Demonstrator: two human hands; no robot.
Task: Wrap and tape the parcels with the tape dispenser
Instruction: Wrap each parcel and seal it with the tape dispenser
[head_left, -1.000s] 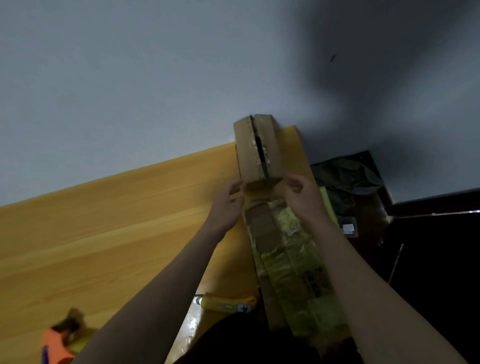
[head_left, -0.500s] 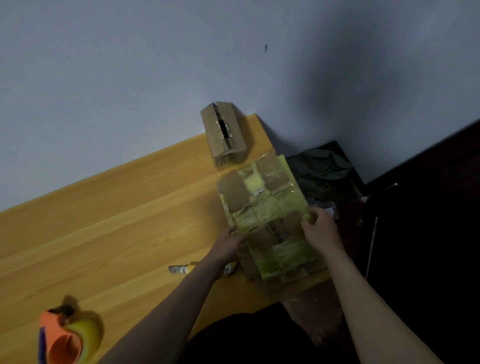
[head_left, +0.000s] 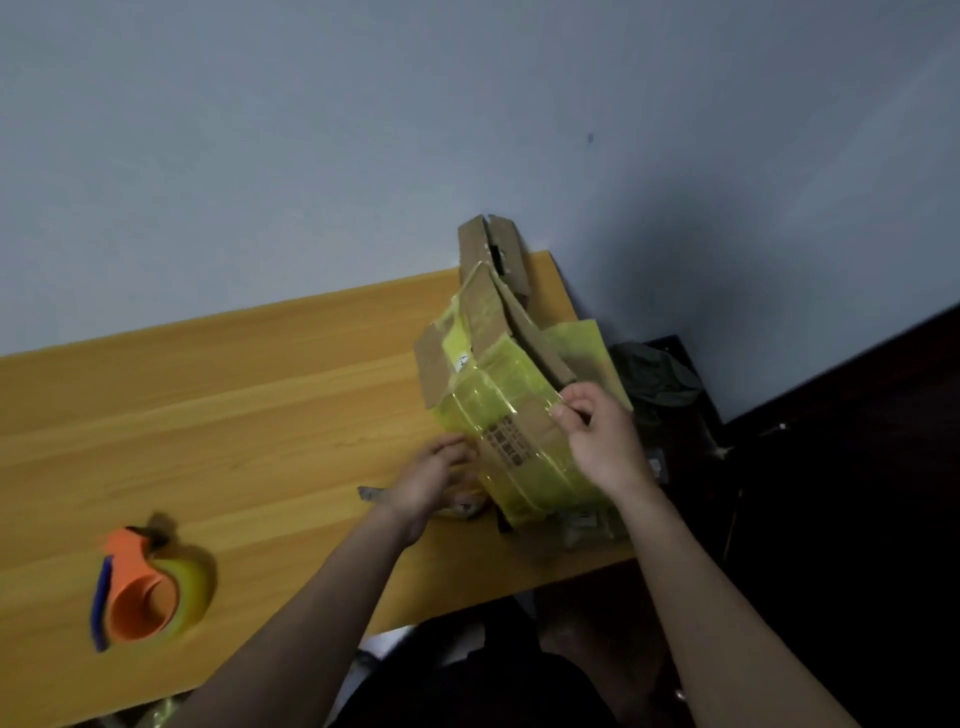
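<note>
Orange tape dispenser (head_left: 140, 590) sits on the wooden table (head_left: 234, 405), well left of the parcel. Left hand (head_left: 431, 478), fingers straight, rests against the yellow-taped cardboard parcel (head_left: 498, 395); right hand (head_left: 602, 441) pinches its right edge. Small cardboard box (head_left: 493, 249) just behind the parcel, at the wall.

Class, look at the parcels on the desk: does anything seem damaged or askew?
Yes. The small brown cardboard box by the wall gapes along its torn top seam, and the yellow-taped cardboard parcel stands tilted, one flap loose.
</note>
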